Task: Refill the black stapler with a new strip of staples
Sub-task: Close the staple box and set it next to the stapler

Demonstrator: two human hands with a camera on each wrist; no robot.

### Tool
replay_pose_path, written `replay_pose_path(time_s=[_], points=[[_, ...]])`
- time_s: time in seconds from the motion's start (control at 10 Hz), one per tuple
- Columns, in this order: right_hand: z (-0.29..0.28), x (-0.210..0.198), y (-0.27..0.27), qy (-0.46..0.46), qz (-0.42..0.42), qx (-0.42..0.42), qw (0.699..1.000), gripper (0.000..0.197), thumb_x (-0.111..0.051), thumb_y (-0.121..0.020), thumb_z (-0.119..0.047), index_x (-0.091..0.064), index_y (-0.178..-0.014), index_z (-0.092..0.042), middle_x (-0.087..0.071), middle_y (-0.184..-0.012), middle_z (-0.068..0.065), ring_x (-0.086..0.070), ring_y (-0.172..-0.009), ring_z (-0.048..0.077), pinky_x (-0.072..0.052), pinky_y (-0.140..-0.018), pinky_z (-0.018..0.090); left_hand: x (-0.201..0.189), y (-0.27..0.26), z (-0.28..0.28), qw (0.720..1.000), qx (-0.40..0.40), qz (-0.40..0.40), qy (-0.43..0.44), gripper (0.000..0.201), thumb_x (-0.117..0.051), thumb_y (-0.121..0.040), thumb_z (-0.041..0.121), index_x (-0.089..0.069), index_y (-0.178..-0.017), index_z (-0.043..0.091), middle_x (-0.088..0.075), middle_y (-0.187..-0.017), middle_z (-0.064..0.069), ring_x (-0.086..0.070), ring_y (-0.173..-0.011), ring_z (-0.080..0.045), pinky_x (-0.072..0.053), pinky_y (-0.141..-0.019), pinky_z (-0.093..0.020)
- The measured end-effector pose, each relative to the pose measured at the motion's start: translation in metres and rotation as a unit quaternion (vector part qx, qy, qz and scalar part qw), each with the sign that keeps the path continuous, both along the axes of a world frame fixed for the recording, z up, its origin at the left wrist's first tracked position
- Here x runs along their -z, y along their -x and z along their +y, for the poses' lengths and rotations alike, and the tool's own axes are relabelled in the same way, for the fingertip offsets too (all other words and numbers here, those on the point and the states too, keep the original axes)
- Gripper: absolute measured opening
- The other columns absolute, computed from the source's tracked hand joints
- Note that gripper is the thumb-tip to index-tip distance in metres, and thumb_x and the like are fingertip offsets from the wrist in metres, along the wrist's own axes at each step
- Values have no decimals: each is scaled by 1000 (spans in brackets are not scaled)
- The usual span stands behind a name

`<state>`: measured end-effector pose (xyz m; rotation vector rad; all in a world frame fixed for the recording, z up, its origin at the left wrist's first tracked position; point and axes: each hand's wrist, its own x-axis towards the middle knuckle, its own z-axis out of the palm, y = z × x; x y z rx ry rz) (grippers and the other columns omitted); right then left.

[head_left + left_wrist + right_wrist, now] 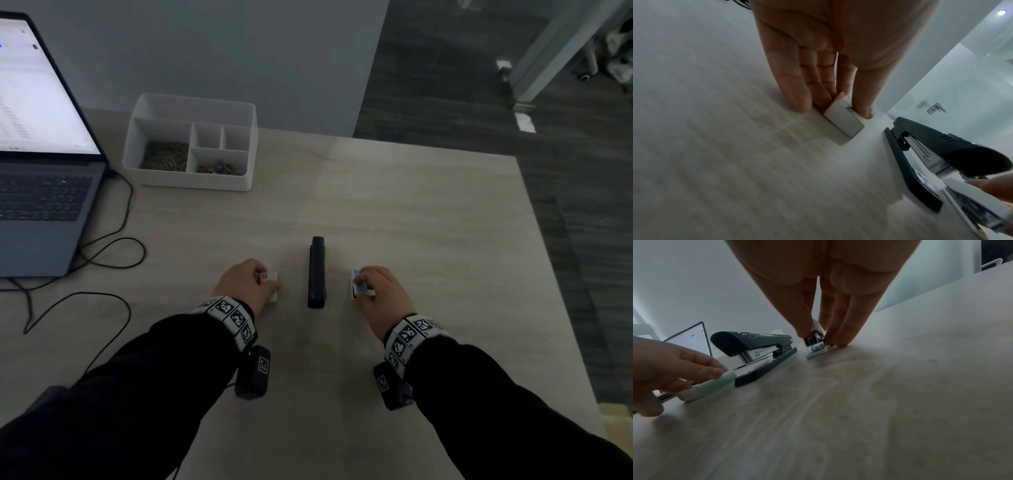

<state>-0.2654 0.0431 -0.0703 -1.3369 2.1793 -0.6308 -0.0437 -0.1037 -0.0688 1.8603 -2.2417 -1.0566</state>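
The black stapler (pixel 317 272) lies closed on the table (pixel 428 240) between my hands, also visible as the stapler (pixel 925 146) and the stapler (pixel 756 347) in the wrist views. My left hand (pixel 270 286) pinches a small white staple box (pixel 271 278) with a red label; thumb and fingers of the left hand (pixel 836 107) hold the box (pixel 844 121) by its sides on the table. My right hand (pixel 359 287) is at a blue-labelled staple box (pixel 359 279). The right hand (pixel 816 340) pinches a shiny strip of staples (pixel 815 337) just above the blue box (pixel 818 352).
A white desk organiser (pixel 191 142) with clips and pins stands at the back left. An open laptop (pixel 37 154) sits at the far left, with black cables (pixel 102 253) trailing over the table. The table's right edge (pixel 548 274) drops to dark floor.
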Motion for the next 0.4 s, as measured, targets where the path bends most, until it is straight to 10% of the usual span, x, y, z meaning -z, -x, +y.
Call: replay_pose_path(time_s=[0.4], points=[[15, -23, -3, -1, -47, 15, 999, 23, -62, -88, -18, -60, -110, -24, -50, -133, -3, -63, -101, 18, -54, -90, 39, -19, -17, 16, 997, 16, 57, -40, 59, -68, -82, 41, -50, -133, 19, -65, -119, -7, -62, -107, -27, -46, -92, -32]])
